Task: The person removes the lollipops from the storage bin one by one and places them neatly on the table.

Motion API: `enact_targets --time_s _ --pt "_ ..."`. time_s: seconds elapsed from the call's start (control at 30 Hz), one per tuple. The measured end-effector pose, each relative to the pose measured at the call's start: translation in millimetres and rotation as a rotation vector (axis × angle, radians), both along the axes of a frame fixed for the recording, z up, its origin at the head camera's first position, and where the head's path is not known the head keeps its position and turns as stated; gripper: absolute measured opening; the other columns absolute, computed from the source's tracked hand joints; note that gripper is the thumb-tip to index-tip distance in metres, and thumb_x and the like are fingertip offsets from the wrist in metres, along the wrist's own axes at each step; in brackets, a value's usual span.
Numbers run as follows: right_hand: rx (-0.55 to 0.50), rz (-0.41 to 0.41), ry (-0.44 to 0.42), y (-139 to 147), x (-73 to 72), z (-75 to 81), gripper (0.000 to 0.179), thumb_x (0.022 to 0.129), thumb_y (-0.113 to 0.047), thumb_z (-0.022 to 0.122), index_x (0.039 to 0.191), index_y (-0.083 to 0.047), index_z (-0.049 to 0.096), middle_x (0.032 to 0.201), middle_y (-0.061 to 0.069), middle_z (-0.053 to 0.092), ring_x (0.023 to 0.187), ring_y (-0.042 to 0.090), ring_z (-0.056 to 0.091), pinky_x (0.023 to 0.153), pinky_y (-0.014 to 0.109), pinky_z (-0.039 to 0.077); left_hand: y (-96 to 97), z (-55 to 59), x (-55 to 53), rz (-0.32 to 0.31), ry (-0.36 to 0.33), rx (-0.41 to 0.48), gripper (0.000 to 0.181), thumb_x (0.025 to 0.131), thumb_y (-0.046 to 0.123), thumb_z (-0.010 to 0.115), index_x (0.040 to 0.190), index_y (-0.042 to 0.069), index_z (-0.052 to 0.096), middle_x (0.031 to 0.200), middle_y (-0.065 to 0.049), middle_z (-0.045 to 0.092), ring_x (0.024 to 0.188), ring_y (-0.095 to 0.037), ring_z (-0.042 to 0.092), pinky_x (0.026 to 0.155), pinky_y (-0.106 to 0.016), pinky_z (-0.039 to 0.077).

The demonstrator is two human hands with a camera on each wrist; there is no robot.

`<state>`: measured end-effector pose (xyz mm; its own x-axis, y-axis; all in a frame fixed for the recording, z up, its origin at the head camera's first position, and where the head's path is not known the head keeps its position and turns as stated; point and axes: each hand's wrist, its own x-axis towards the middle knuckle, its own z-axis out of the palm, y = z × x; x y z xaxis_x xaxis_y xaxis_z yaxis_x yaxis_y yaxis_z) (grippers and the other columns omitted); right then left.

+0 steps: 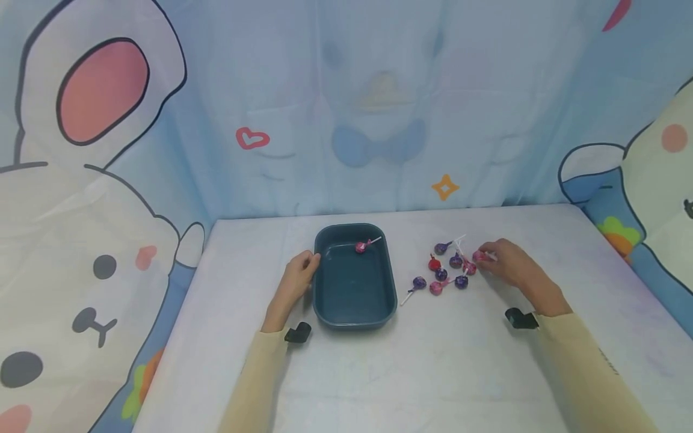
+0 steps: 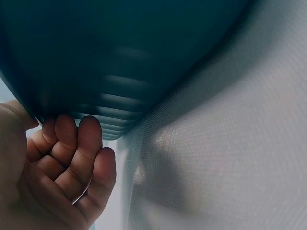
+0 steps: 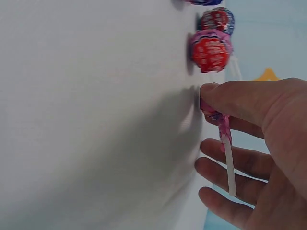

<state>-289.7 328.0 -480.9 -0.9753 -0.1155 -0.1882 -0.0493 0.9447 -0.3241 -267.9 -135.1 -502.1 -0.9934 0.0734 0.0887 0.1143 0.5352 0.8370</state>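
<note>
My left hand (image 1: pixel 296 277) grips the left rim of a dark teal plastic tray (image 1: pixel 354 322). In the left wrist view its fingers (image 2: pixel 89 143) bend against the outer wall of the tray, while the thumb goes over the rim. One pink lollipop (image 1: pixel 361 246) lies inside near the far end, stick pointing right. To the right, my right hand (image 1: pixel 506 263) pinches another pink lollipop (image 3: pixel 223 125) by its wrapped head between thumb and forefinger. Its white stick hangs toward the palm, and the other fingers are loosely spread. The tip of the forefinger is hidden.
Between tray and right hand lies a loose group of wrapped lollipops, among them a red one (image 1: pixel 434 263), a pink one (image 1: pixel 436 288) and a purple one (image 1: pixel 419 282). A white cloth covers the table (image 1: pixel 411 373). A printed curtain (image 1: pixel 303 174) rises behind it.
</note>
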Motion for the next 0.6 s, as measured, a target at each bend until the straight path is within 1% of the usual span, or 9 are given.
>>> enact_targets --time_s 0.23,0.37,0.47,0.6 --pt "0.000 0.013 0.049 0 2.0 -4.4 0.044 0.088 -0.028 0.060 0.121 0.000 0.052 0.122 0.028 0.045 0.116 0.045 0.039 0.097 0.059 0.031 0.0 -0.1 0.3 0.000 0.002 0.005 0.035 0.095 0.043 0.042 0.077 0.014 0.047 0.068 -0.001 0.046 0.063 -0.016 0.045 0.055 -0.027 0.038" --pt "0.010 0.000 0.044 -1 2.2 -3.7 0.049 0.087 -0.029 0.061 0.124 0.001 0.048 0.124 0.029 0.044 0.117 0.046 0.038 0.096 0.059 0.031 -0.3 -0.3 0.3 -0.002 -0.002 0.009 0.035 0.095 0.043 0.042 0.077 0.014 0.046 0.068 -0.001 0.046 0.062 -0.016 0.045 0.055 -0.028 0.039" --pt "0.016 -0.026 0.031 -3 1.6 -0.7 0.057 0.088 -0.035 0.059 0.129 0.000 0.041 0.128 0.029 0.039 0.120 0.047 0.035 0.096 0.060 0.030 -0.1 -0.4 0.0 -0.003 -0.003 0.010 0.035 0.095 0.043 0.042 0.076 0.014 0.046 0.068 -0.001 0.046 0.062 -0.016 0.045 0.056 -0.028 0.039" --pt "0.003 -0.056 0.046 -8 0.2 8.1 0.072 0.088 -0.050 0.053 0.137 -0.002 0.032 0.136 0.030 0.032 0.125 0.048 0.029 0.097 0.061 0.028 0.3 0.0 0.2 0.000 -0.007 0.014 0.035 0.095 0.043 0.042 0.076 0.014 0.047 0.068 -0.001 0.046 0.062 -0.016 0.045 0.055 -0.028 0.038"
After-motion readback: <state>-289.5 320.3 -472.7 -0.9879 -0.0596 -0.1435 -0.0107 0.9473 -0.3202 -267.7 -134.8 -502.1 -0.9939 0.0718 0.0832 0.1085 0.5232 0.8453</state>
